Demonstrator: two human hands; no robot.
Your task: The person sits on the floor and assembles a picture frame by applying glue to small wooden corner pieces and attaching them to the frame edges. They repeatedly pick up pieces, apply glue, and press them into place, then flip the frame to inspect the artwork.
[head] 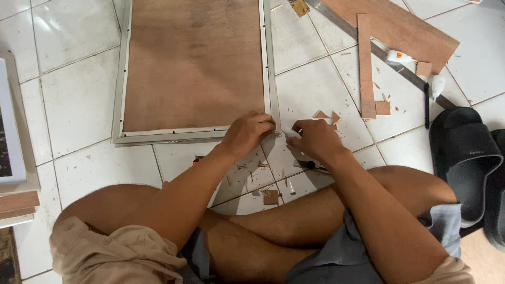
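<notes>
White floor tiles [79, 100] carry everything in view; I sit cross-legged on them, knees at the bottom of the frame.

Frame: a pale picture frame [271, 68] lies face down ahead of me, its brown backing board [194, 63] filling the opening. Its near right corner sits directly under my left hand.

Left hand [247, 132]: fingers curled and pressed down on that frame corner, grip closed against the moulding. Whether anything small is pinched beneath the fingers I cannot tell.

Right hand [315, 139]: just beside the left, nearly touching the same corner. Its grip is pinched on a small white object [291, 134], only the tip of which shows past the fingers; its kind cannot be determined.

Surroundings: two small triangular wood offcuts [327, 115] lie just beyond my right hand. A narrow wood strip [365, 63] lies further right, crossing a long metal ruler [342, 23], with a larger plywood piece [405, 29] over the ruler. A black pen [426, 105] and a small white glue bottle [399, 56] rest near the strip. Black sandals [463, 158] stand at the right edge. Wood chips and splinters [263, 176] are scattered on the tiles between my hands and legs. Another framed panel [10, 126] lies at the left edge.
</notes>
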